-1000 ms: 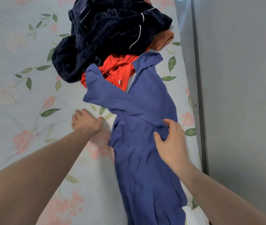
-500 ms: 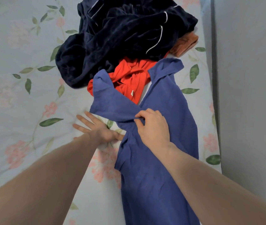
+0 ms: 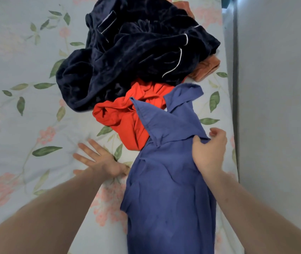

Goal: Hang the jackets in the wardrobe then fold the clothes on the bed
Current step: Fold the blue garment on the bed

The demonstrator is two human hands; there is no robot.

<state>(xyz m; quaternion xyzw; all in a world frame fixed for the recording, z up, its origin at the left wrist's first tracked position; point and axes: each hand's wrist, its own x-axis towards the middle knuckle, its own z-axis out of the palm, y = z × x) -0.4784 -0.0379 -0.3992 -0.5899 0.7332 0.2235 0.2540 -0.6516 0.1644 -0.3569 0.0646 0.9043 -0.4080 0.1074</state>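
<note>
Your arms are totally bare here, no sleeves showing anywhere up to the near edge of the shot. Left hand [image 3: 100, 160] and right hand [image 3: 209, 153] have no gloves, rings or watch that I can spot.

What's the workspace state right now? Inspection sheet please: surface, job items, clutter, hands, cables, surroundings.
Surface: bed with floral sheet, wrinkled.
Job's things: blue shirt laid lengthwise, sleeve folded across; red garment partly under it; navy garment with white piping heaped behind; orange garment under the heap.
Clutter: nothing seen.
Hands: left hand flat on the sheet, fingers spread, beside the shirt; right hand grips a shirt fold.
Cables: nothing seen.
Surroundings: grey wall along the bed's right edge.
</note>
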